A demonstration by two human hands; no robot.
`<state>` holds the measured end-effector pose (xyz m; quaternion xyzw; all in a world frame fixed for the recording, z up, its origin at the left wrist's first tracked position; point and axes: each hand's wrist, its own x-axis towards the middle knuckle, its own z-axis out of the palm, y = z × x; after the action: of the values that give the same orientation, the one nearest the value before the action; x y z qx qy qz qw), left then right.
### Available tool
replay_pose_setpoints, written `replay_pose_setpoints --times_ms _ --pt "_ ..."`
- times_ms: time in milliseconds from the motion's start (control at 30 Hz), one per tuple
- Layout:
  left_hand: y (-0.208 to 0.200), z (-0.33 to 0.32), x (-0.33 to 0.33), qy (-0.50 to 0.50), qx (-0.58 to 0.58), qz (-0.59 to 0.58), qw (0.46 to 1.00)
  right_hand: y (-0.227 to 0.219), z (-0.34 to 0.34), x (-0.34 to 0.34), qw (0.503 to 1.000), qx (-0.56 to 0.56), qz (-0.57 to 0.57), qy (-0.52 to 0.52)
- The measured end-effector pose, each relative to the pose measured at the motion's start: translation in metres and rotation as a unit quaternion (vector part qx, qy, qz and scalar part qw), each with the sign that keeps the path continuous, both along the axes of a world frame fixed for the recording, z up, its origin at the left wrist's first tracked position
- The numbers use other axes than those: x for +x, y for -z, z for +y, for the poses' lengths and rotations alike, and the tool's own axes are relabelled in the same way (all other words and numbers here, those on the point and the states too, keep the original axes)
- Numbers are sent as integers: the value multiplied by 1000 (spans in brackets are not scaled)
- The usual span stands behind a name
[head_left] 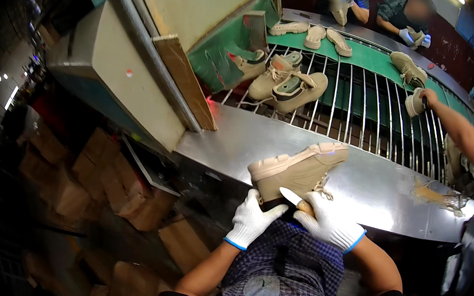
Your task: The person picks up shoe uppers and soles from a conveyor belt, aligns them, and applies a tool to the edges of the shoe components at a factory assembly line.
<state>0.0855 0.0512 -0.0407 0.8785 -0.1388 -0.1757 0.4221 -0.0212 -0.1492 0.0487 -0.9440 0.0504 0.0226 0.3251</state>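
Tilted over the near edge of the metal ledge is a tan shoe (298, 175), its pale chunky sole facing up and away from me. My left hand (252, 220), in a white knit glove with a blue cuff, grips the shoe by its heel and collar. In my gloved right hand (331, 222) is a small knife (299, 203) with a wooden handle and a short pale blade. The blade points left across the shoe's side, close to the upper; whether it touches cannot be made out. Laces hang from the shoe beside my right fingers.
Past the steel ledge (377, 202), several tan shoes (298, 93) lie on a conveyor of metal rods (364, 113). Loose soles (314, 37) rest on a green belt. A co-worker's arm (464, 130) reaches in from the right, holding a shoe. A machine housing (123, 71) stands left; cardboard boxes (133, 288) lie below.
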Motion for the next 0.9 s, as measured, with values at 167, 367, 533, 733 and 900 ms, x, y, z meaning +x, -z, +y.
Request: replay_pose_setpoints --times_ms 167,367,533,733,900 --pt "21 -2 4 -25 -115 -331 936 -36 6 20 995 -41 84 39" --pt "-16 -6 59 124 -64 -381 914 -28 5 43 989 -142 29 -37" --pt "-30 -20 83 211 20 -385 898 -26 18 71 987 -149 49 -34" --pt "-40 -16 89 249 32 -368 895 -36 -49 69 964 -250 78 48" --pt "-61 -35 111 303 67 -293 904 -64 -59 56 958 -266 97 41"
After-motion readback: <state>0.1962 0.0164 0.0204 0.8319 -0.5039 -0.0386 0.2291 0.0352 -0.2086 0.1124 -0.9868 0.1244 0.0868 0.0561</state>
